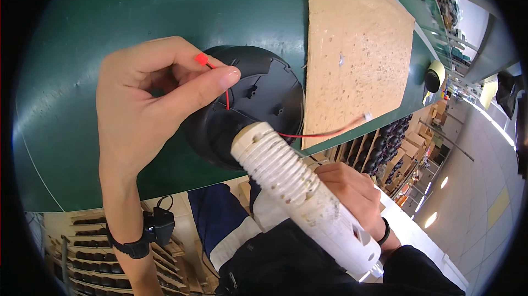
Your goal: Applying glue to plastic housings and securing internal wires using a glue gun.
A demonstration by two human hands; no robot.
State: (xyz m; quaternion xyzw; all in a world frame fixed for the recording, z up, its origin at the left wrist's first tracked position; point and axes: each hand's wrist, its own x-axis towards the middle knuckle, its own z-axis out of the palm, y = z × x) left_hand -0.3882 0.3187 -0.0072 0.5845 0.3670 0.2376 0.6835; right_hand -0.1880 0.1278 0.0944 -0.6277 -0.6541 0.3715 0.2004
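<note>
My left hand [159,89] pinches a thin wire lead with a small red connector [202,59] between thumb and forefinger. The lead runs down into a round black plastic housing [278,84] lying on the green table. My right hand [349,188] is closed around a white glue gun [286,177] with a ribbed, stained front. Its grip and some of my fingers are hidden behind the barrel. The gun's tip points into the housing's near side, and whether it touches cannot be seen. A red wire with a white plug [367,115] runs from the housing over the cardboard.
A worn cardboard sheet [357,48] lies right of the housing on the green table [253,4]. Beyond it sits a small round black-and-cream object [434,76]. Racks of black round parts [99,257] stand below the table's near edge, with more racks and boxes at right.
</note>
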